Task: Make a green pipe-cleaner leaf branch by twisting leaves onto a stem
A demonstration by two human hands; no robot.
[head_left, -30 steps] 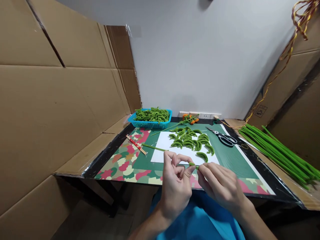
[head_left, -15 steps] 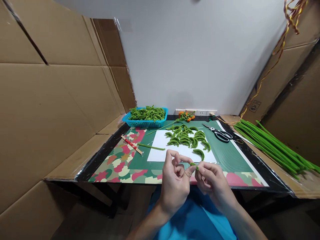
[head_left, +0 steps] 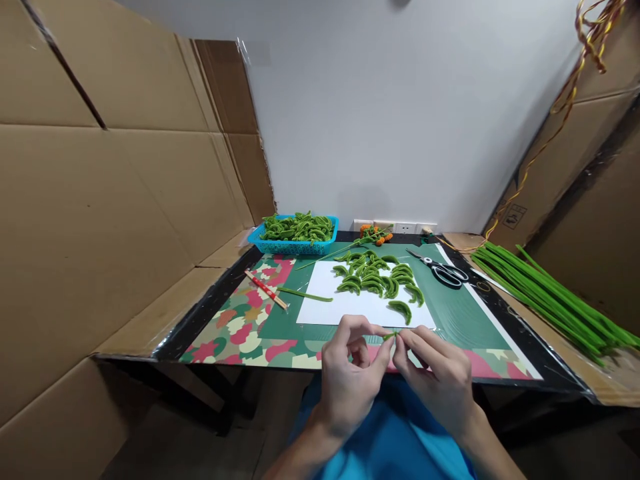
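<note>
My left hand (head_left: pixel 351 373) pinches one end of a small green fuzzy piece (head_left: pixel 389 336) between thumb and forefinger. The fingertips of my right hand (head_left: pixel 436 373) close on its other end, and most of the piece is hidden by fingers. Both hands are held close together over the table's front edge. Just beyond them, a single curved green piece (head_left: pixel 400 310) lies on the white sheet (head_left: pixel 314 311). Several more curved green pieces (head_left: pixel 373 282) are grouped farther back on that sheet.
A blue basket (head_left: pixel 295 247) of green pieces stands at the back left. Chopsticks (head_left: pixel 266 289) in a red wrapper and a green stem (head_left: pixel 305 294) lie left. Orange flowers (head_left: pixel 376 234) are behind; scissors (head_left: pixel 443 270) and long green stems (head_left: pixel 550 297) lie right.
My fingertips have turned and closed in around the small green piece, so less of it shows. My right hand has its fingers more extended. The view has shifted slightly.
</note>
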